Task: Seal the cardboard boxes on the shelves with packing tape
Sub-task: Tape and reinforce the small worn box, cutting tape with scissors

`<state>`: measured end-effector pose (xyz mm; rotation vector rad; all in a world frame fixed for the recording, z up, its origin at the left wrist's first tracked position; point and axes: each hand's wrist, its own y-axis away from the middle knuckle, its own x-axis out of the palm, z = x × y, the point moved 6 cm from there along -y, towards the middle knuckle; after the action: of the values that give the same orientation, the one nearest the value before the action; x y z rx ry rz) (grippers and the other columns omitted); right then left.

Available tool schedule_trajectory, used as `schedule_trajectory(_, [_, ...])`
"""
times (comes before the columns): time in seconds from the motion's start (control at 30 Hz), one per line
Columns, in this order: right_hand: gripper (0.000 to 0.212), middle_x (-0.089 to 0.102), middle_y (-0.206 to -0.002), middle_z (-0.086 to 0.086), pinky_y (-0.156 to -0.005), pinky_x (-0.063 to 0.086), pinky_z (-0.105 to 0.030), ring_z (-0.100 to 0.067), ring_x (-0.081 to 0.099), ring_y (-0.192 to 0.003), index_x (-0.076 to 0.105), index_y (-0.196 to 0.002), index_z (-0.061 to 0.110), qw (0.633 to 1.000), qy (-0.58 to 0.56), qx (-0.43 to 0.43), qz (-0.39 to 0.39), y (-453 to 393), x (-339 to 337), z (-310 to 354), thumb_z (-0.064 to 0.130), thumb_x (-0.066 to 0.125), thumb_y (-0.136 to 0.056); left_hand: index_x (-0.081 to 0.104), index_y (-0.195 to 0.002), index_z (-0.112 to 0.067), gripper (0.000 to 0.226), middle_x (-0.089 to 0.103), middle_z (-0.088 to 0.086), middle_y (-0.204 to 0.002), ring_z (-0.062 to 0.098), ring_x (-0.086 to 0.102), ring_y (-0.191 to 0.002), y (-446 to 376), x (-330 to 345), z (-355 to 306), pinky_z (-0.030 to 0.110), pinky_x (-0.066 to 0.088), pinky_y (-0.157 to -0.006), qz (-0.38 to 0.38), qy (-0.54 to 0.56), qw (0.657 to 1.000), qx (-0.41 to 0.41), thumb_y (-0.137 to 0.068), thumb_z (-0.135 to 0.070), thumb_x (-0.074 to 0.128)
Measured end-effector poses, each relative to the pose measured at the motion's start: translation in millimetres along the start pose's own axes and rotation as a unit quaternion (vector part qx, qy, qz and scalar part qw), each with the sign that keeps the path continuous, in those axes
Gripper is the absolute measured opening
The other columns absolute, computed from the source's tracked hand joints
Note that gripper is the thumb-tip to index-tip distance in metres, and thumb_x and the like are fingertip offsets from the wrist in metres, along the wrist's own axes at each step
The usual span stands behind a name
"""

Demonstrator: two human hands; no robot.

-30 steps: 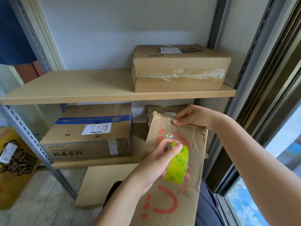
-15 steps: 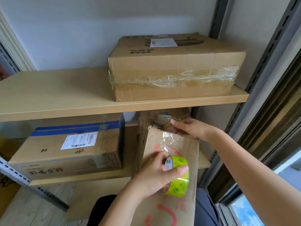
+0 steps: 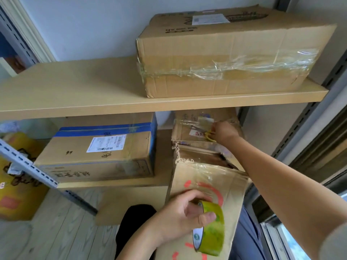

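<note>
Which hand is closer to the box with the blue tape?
Left. The left hand grips the tape roll below and right of the blue-taped box. The right hand is farther right, at a small box, touching something yellow.

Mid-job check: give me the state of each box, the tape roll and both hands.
Top-shelf box: closed, clear tape around it.
Blue-taped box: closed.
Small rear box: taped, right hand touching it.
Front box: tape strip across its top edge.
Tape roll: gripped by left hand.
</note>
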<state>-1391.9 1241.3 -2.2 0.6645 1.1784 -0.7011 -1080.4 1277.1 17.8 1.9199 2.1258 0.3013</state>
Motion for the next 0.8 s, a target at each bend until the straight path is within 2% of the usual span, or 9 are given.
schedule_trajectory(0.1, [0.024, 0.054, -0.071, 0.0, -0.058, 0.041, -0.027, -0.021, 0.057, -0.069, 0.066, -0.094, 0.011, 0.999, 0.008, -0.011, -0.033, 17.7, -23.7, -1.1, 0.035, 0.066, -0.09, 0.055, -0.118, -0.024, 0.054, 0.071, 0.002, -0.1, 0.014, 0.066, -0.094, 7.9, 8.0, 7.6, 0.031, 0.051, -0.086, -0.063, 0.024, 0.998, 0.019, -0.075, -0.049, 0.075])
schedule_trajectory(0.2, [0.03, 0.057, -0.071, 0.001, -0.051, 0.038, -0.026, -0.017, 0.055, -0.062, 0.062, -0.083, 0.014, 0.994, -0.072, -0.016, -0.076, 70.1, -54.3, -11.3, 0.043, 0.066, -0.089, 0.046, -0.113, -0.029, 0.068, 0.07, 0.002, -0.109, 0.014, 0.067, -0.098, 16.7, 18.5, 19.0, 0.038, 0.053, -0.093, -0.17, 0.018, 0.985, 0.028, -0.067, -0.07, 0.073])
schedule_trajectory(0.33, [0.028, 0.067, -0.08, 0.007, -0.065, 0.055, -0.035, -0.015, 0.064, -0.074, 0.064, -0.088, 0.022, 0.963, -0.234, -0.049, -0.123, 178.2, -94.7, -35.6, 0.049, 0.069, -0.085, 0.053, -0.098, -0.047, 0.051, 0.071, 0.005, -0.1, 0.028, 0.069, -0.095, 25.5, 34.4, 29.6, 0.055, 0.054, -0.089, -0.28, 0.045, 0.959, 0.015, -0.06, -0.073, 0.074])
schedule_trajectory(0.43, [0.034, 0.074, -0.08, 0.004, -0.069, 0.056, -0.03, -0.019, 0.069, -0.078, 0.072, -0.089, 0.022, 0.941, -0.332, -0.063, 0.005, 240.1, -91.4, -46.4, 0.052, 0.073, -0.074, 0.055, -0.093, -0.048, 0.044, 0.071, 0.0, -0.094, 0.037, 0.072, -0.083, 25.0, 49.3, 38.0, 0.06, 0.056, -0.078, -0.248, 0.112, 0.962, -0.02, -0.06, -0.063, 0.08])
schedule_trajectory(0.5, [0.05, 0.073, -0.081, 0.0, -0.069, 0.052, -0.032, -0.025, 0.068, -0.08, 0.074, -0.09, 0.026, 0.934, -0.336, -0.081, 0.086, 268.8, -79.3, -47.3, 0.071, 0.068, -0.068, 0.055, -0.092, -0.047, 0.041, 0.068, -0.003, -0.098, 0.033, 0.073, -0.082, 30.3, 52.5, 44.9, 0.057, 0.058, -0.075, -0.256, 0.086, 0.962, -0.036, -0.06, -0.061, 0.078])
schedule_trajectory(0.57, [0.066, 0.07, -0.08, -0.001, -0.066, 0.049, -0.035, -0.026, 0.064, -0.077, 0.072, -0.092, 0.035, 0.945, -0.291, -0.104, 0.111, 282.8, -74.0, -55.6, 0.091, 0.056, -0.06, 0.057, -0.094, -0.045, 0.041, 0.064, -0.004, -0.103, 0.026, 0.071, -0.088, 38.0, 53.3, 52.0, 0.051, 0.058, -0.079, -0.252, 0.036, 0.965, -0.061, -0.06, -0.064, 0.071])
schedule_trajectory(0.67, [0.072, 0.069, -0.082, -0.002, -0.067, 0.052, -0.034, -0.02, 0.063, -0.073, 0.072, -0.092, 0.035, 0.941, -0.236, -0.117, 0.211, 297.2, -71.3, -70.5, 0.095, 0.052, -0.058, 0.063, -0.107, -0.033, 0.055, 0.062, -0.007, -0.115, 0.013, 0.062, -0.107, 49.8, 53.0, 51.2, 0.036, 0.054, -0.094, -0.217, -0.054, 0.973, -0.053, -0.066, -0.069, 0.053])
schedule_trajectory(0.73, [0.084, 0.069, -0.079, 0.003, -0.064, 0.051, -0.03, -0.007, 0.058, -0.063, 0.072, -0.091, 0.034, 0.932, -0.162, -0.119, 0.302, 306.1, -59.4, -77.5, 0.102, 0.045, -0.05, 0.064, -0.109, -0.027, 0.054, 0.065, 0.009, -0.113, 0.029, 0.066, -0.104, 54.3, 52.9, 49.7, 0.048, 0.057, -0.089, -0.184, -0.016, 0.98, -0.068, -0.073, -0.065, 0.056])
schedule_trajectory(0.8, [0.089, 0.068, -0.077, 0.008, -0.058, 0.044, -0.019, 0.0, 0.054, -0.06, 0.073, -0.089, 0.035, 0.924, -0.108, -0.1, 0.353, 309.6, -43.4, -78.0, 0.105, 0.04, -0.043, 0.066, -0.099, -0.029, 0.024, 0.065, 0.03, -0.1, 0.042, 0.07, -0.079, 56.1, 56.9, 46.3, 0.056, 0.059, -0.07, -0.174, 0.056, 0.981, -0.068, -0.084, -0.048, 0.067])
